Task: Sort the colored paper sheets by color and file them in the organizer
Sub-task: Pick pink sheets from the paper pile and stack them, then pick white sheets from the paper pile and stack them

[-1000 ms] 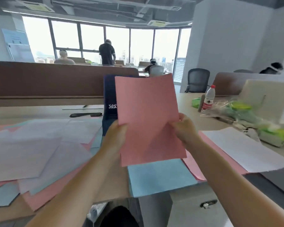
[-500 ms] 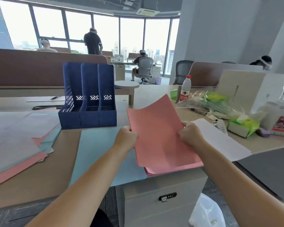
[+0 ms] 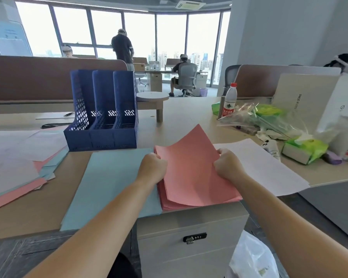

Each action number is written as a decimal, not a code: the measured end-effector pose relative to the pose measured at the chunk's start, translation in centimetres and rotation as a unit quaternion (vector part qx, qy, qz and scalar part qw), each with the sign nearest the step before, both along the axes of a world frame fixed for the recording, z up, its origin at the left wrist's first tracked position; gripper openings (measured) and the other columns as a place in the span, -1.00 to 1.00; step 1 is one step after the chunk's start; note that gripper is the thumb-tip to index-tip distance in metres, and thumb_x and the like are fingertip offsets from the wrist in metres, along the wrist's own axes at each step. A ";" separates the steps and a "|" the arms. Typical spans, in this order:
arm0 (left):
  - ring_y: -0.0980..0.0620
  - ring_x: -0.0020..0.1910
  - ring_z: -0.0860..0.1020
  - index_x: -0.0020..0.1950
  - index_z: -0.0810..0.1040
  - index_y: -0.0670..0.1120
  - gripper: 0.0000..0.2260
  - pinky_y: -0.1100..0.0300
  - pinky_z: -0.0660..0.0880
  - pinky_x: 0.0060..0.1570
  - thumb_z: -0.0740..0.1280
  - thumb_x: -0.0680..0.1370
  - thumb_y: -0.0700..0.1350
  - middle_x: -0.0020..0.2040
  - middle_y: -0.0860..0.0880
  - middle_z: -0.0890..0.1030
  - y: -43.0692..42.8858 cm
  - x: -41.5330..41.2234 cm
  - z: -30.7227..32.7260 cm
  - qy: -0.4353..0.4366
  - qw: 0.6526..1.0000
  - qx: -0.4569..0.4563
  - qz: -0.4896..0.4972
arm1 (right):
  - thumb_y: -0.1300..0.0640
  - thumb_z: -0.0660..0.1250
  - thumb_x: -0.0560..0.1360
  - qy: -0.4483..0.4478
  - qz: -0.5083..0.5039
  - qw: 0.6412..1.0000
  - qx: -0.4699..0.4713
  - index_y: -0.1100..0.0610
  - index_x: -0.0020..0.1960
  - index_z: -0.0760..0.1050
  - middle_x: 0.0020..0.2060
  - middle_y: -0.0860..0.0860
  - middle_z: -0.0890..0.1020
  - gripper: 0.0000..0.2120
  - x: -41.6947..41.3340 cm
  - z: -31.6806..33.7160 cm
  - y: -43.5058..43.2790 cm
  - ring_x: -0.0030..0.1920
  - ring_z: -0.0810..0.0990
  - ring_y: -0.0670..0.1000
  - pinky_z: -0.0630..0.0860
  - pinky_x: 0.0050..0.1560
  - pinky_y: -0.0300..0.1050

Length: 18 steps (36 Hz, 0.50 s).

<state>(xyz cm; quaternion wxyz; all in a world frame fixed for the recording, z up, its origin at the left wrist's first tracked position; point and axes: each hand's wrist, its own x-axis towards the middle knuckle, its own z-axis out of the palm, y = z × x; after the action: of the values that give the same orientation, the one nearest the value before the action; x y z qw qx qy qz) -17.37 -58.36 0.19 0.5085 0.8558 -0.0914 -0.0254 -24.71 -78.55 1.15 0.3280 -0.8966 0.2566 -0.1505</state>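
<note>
A pink sheet (image 3: pixel 189 157) is held by both hands just above a pink stack (image 3: pixel 199 199) at the desk's near edge. My left hand (image 3: pixel 152 167) grips its left edge, my right hand (image 3: pixel 227 166) grips its right edge, and its far corner curls up. Left of the pink stack lies a blue stack (image 3: pixel 111 185); right of it lie white sheets (image 3: pixel 269 167). A mixed pile of white, pink and blue sheets (image 3: pixel 22 157) covers the left of the desk. The blue three-slot organizer (image 3: pixel 105 111) stands behind the blue stack.
At the right are a water bottle (image 3: pixel 229 101), plastic bags with green packs (image 3: pixel 269 119), a tissue pack (image 3: pixel 303 149) and a beige box (image 3: pixel 303 97). A drawer cabinet (image 3: pixel 191 237) stands under the desk edge. A brown partition (image 3: pixel 38 77) runs behind; people are in the background.
The pink sheet came down from upright in front of my face to just over the pink stack. The view dropped and shifted, showing the organizer.
</note>
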 end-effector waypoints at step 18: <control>0.03 -0.02 0.50 0.27 0.48 -0.13 -0.71 0.23 0.37 -0.19 0.24 0.56 -0.16 0.10 -0.02 0.55 0.2 -0.6 1.2 0.000 1.000 -0.031 0.001 | 0.10 0.27 0.54 -0.007 -0.016 0.994 -0.107 0.22 0.32 0.47 0.23 0.19 0.52 -0.62 0.8 -0.4 1.8 0.22 0.49 0.21 0.44 0.20 0.02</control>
<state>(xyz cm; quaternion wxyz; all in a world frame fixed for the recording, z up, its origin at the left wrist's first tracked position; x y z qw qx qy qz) -17.97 -58.14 1.42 0.5344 0.8400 -0.0907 -0.0223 -23.91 -76.76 0.75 0.2297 -0.9214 0.2507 -0.1882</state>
